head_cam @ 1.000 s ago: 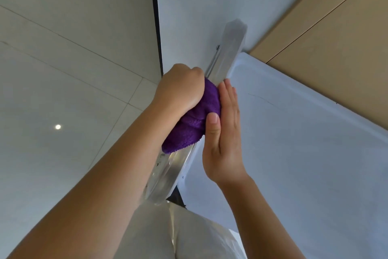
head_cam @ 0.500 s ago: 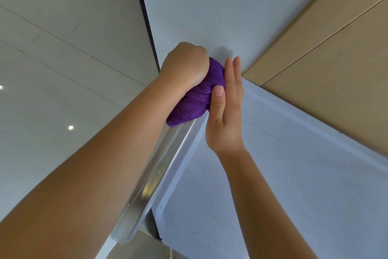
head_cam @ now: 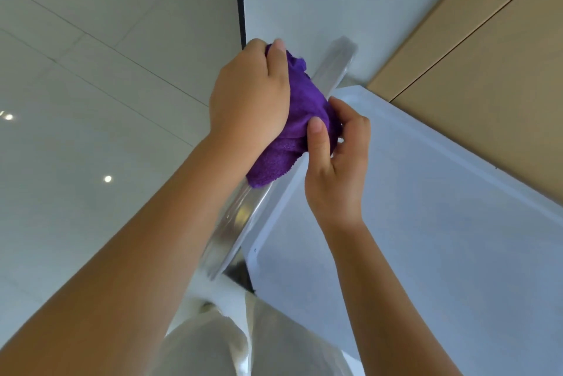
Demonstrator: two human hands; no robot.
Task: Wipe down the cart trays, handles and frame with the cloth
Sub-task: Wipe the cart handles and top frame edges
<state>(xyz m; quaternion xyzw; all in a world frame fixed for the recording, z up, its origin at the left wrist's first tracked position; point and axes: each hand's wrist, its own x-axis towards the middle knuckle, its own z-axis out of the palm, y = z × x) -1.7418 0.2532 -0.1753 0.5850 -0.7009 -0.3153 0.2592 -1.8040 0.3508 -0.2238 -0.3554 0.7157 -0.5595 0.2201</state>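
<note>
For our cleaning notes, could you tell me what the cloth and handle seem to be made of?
Cloth: purple, probably microfibre or terry; its surface looks fuzzy and looped.
Handle: likely polished or brushed metal, perhaps stainless steel or aluminium; it is silver with bright streaky reflections.

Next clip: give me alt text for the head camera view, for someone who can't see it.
Two bare hands hold a purple cloth bunched around a cart's shiny metal handle bar: the left hand grips it from above, the right hand pinches its lower edge. A white tray lies to the right.
</note>
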